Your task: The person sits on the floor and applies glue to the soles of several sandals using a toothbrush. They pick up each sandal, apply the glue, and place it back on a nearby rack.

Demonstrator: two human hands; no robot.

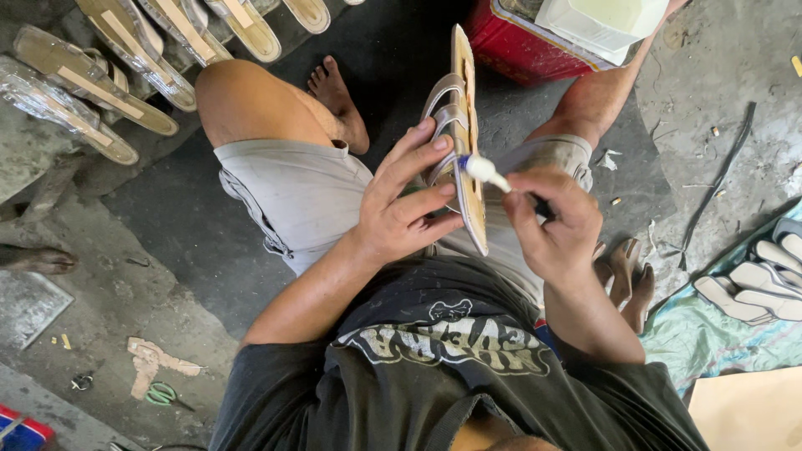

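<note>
The sandal (462, 125) stands on edge above the person's lap, its toe pointing away from the body and its pale straps bulging toward the left hand (407, 203). That hand is closed around the sandal from the strap side, fingers spread over the straps and the sole's edge. Just to the right of the sandal, the right hand (554, 224) is clamped on a small glue tube (484, 171), whose white nozzle touches the sandal near the straps. Beyond the sandal's toe sits a red box (514, 42) with a white tub (597, 23) in it. Far to the left of the sandal, finished sandals (100, 75) lie in a row on the floor. Well to its right, white soles (756, 280) are stacked on a teal cloth (710, 334). Green scissors (163, 394) lie on the floor, well below and left of the sandal.
</note>
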